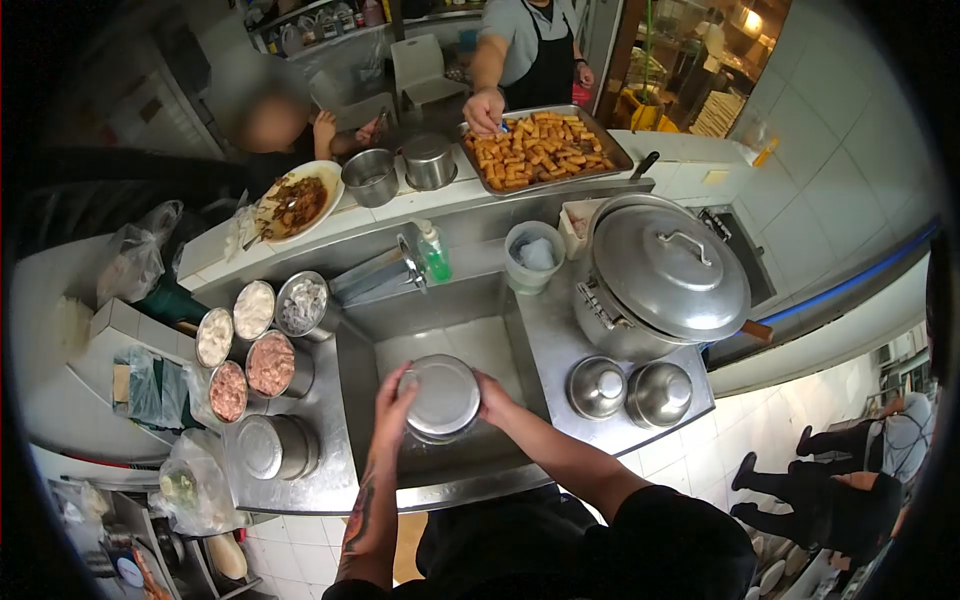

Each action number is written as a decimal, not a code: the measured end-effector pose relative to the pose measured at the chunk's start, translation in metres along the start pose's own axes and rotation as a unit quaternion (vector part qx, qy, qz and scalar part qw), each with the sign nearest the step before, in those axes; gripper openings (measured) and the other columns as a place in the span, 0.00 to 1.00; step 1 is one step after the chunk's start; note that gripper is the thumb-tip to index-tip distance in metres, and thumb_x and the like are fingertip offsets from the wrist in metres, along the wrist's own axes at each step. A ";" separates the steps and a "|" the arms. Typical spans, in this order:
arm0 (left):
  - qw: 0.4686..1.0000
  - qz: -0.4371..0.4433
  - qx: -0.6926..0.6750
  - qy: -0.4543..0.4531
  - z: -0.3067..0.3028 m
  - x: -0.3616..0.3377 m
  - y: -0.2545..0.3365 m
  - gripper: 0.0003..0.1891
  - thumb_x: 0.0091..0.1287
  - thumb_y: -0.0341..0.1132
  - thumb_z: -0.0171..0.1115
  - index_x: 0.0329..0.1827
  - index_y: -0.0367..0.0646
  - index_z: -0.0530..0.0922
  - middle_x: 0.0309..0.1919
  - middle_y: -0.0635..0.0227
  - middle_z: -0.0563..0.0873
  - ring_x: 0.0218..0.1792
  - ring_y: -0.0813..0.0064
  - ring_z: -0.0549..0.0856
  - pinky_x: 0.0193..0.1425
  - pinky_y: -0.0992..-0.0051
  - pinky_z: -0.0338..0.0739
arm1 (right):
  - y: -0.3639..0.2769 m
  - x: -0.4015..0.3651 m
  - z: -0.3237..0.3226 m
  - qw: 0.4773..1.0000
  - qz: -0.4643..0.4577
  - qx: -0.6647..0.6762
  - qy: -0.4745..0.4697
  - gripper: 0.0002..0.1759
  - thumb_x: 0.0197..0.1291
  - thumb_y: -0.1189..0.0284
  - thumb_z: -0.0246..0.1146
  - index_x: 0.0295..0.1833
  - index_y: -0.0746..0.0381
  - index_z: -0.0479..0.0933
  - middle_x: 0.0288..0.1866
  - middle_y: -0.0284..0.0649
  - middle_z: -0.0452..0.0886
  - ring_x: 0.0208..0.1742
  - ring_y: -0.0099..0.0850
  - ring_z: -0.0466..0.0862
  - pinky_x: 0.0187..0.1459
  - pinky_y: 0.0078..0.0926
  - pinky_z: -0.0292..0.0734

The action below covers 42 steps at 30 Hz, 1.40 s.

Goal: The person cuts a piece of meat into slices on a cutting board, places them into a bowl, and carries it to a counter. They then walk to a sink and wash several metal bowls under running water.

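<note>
Over the steel sink (450, 345), my left hand (392, 398) and my right hand (492, 398) grip a round metal container (440, 393) from opposite sides. Its flat round face points up at me, and rims show beneath it, so it may be more than one piece stacked. Fingers of both hands curl round its sides and are partly hidden. To the left on the counter stands another stack of metal containers (272, 447). Close behind it are metal tubs of pink minced meat (270, 364) and of a white food (254, 309).
A big lidded pot (668, 270) and two metal bowls (598, 387) stand right of the sink. Behind it are a faucet (410, 262), a green soap bottle (433, 250) and a white bucket (535, 258). Across the ledge, a co-worker's hand (484, 110) reaches over a tray of fried rolls (622, 158).
</note>
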<state>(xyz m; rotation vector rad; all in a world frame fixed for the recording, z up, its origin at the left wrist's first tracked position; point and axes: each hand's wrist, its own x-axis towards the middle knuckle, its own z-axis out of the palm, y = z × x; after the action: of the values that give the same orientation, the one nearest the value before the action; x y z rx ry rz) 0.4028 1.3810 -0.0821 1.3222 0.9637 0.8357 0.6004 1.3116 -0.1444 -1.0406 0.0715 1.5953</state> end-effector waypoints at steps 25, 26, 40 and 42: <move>0.849 -0.246 -0.452 -0.123 -0.071 -0.048 -0.033 0.38 0.74 0.64 0.52 0.76 0.46 0.66 0.71 0.62 0.75 0.72 0.60 0.74 0.74 0.52 0.69 | -0.068 -0.083 0.052 0.900 -0.206 -0.372 -0.094 0.21 0.76 0.59 0.59 0.67 0.57 0.79 0.55 0.35 0.85 0.44 0.22 0.82 0.53 0.23 0.77; 0.852 -0.217 -0.456 -0.135 -0.071 -0.049 -0.025 0.38 0.73 0.67 0.49 0.77 0.50 0.67 0.72 0.62 0.75 0.72 0.58 0.73 0.73 0.51 0.69 | -0.079 -0.088 0.053 0.926 -0.148 -0.308 -0.161 0.22 0.77 0.58 0.57 0.67 0.58 0.79 0.55 0.38 0.86 0.46 0.25 0.83 0.54 0.26 0.77; 0.938 -0.315 -0.141 -0.013 -0.037 -0.087 -0.052 0.42 0.70 0.64 0.60 0.78 0.48 0.60 0.71 0.58 0.73 0.67 0.63 0.78 0.59 0.61 0.82 | 0.057 -0.058 -0.025 0.914 -0.145 -0.378 -0.011 0.38 0.74 0.41 0.52 0.76 0.59 0.67 0.66 0.40 0.78 0.61 0.29 0.79 0.53 0.30 0.79; 0.948 -0.287 -0.139 -0.014 -0.026 -0.084 -0.038 0.42 0.70 0.62 0.62 0.79 0.47 0.59 0.71 0.57 0.73 0.67 0.63 0.78 0.59 0.62 0.82 | 0.047 -0.051 -0.032 0.905 -0.149 -0.399 -0.005 0.40 0.74 0.39 0.49 0.77 0.58 0.65 0.69 0.40 0.75 0.65 0.29 0.76 0.56 0.32 0.78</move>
<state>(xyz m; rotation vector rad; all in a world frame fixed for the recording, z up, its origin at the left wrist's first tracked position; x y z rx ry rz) 0.3449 1.3114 -0.1125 0.7461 1.0869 0.4744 0.5769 1.2393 -0.1528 -1.5710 -0.7773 1.3508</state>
